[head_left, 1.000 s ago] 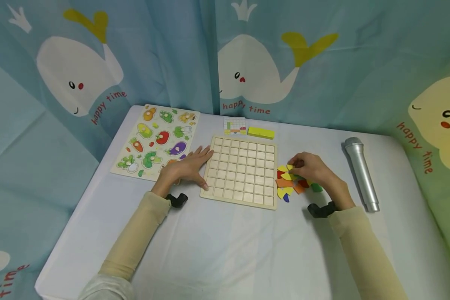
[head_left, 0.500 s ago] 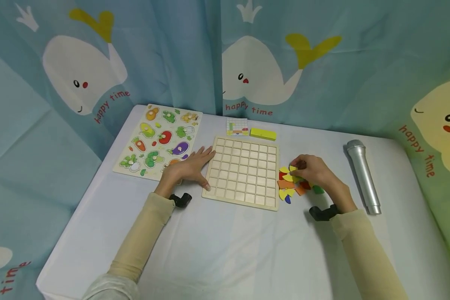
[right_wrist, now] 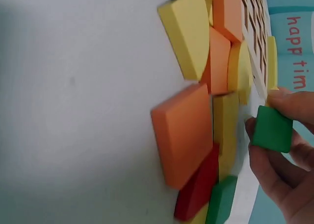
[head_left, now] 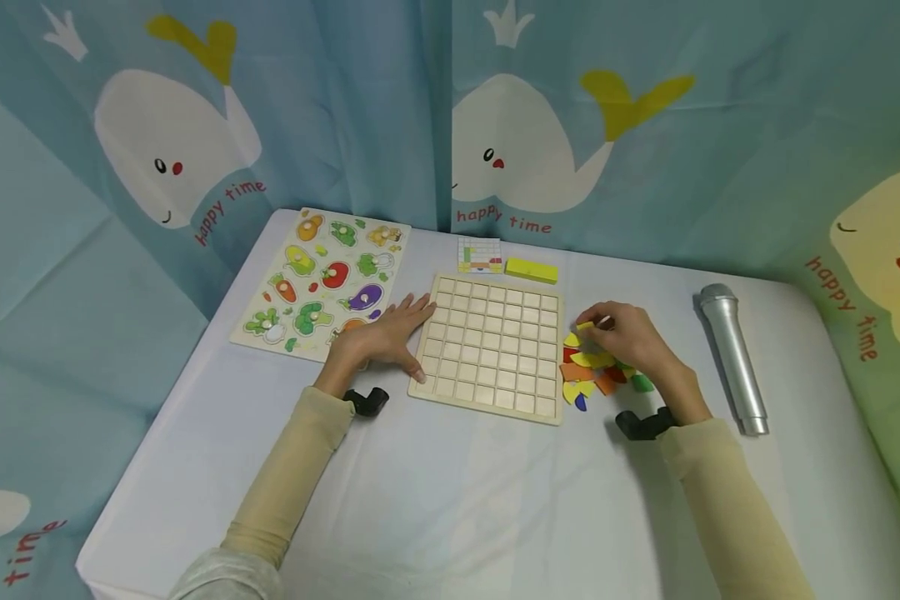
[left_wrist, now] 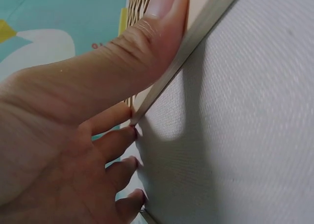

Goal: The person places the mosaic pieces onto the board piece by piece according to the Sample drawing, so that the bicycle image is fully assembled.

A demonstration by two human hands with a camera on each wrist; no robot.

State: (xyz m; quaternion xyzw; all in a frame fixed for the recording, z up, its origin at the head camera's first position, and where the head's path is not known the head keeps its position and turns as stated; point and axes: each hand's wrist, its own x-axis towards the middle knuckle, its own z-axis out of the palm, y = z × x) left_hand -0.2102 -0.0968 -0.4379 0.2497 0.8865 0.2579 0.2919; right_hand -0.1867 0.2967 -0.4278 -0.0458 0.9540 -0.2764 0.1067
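My left hand (head_left: 386, 337) rests at the left side of a wooden grid board (head_left: 491, 350), fingers spread. In the left wrist view its thumb (left_wrist: 152, 42) presses on the board's rim and the other fingertips touch the edge. Over a small pile of coloured blocks at the board's right, my right hand (head_left: 626, 333) pinches with thumb and fingers. A green square block (right_wrist: 272, 129) shows in its grip in the right wrist view. A yellow piece (head_left: 584, 326) shows at its fingertips in the head view. Orange blocks (right_wrist: 184, 136), a red block (right_wrist: 197, 187) and yellow quarter-rounds (right_wrist: 189, 33) lie below.
Beyond the board are a small pattern card (head_left: 480, 255) and a yellow box (head_left: 532, 270). A vegetable puzzle board (head_left: 318, 287) lies at the left, partly behind my left hand. A silver microphone (head_left: 733, 358) lies at the right. A whale-print curtain (head_left: 375, 108) hangs behind the table.
My right fingertips have moved a little away from the pile, with the yellow piece at them. My left hand stays at the board. The head view has shifted slightly.
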